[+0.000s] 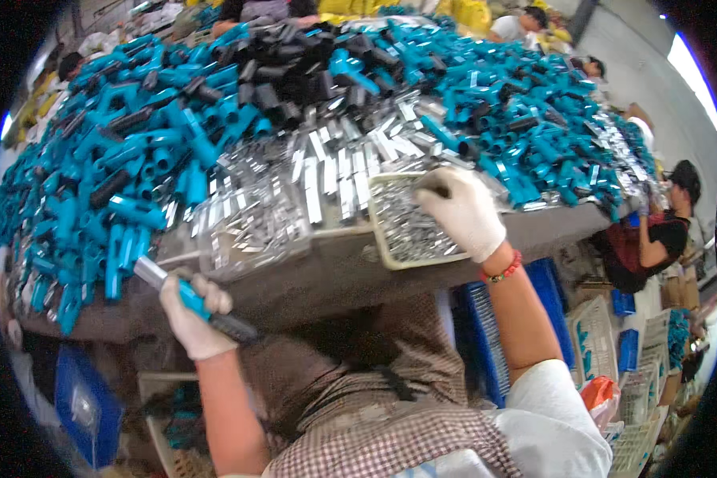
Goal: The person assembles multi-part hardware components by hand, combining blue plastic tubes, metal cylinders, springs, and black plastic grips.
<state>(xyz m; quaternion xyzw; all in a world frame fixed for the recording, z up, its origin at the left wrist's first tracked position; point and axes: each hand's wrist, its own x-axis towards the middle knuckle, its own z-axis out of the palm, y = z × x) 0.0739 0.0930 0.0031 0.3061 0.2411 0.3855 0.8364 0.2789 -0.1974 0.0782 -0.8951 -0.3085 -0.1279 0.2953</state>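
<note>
My left hand, in a white glove, grips a blue and black handle with a metal piece at its upper end, held over the table's near edge. My right hand, also gloved, reaches into a beige tray of small metal parts; its fingertips are buried among them, so I cannot tell if it holds any. A red bead bracelet circles the right wrist. Behind the tray lie silver metal strips and a big heap of blue handles mixed with black ones.
A clear tray of metal pieces stands left of the beige one. A person in a red top works at the table's right end; others sit at the far side. Blue crates and white baskets stand on the floor.
</note>
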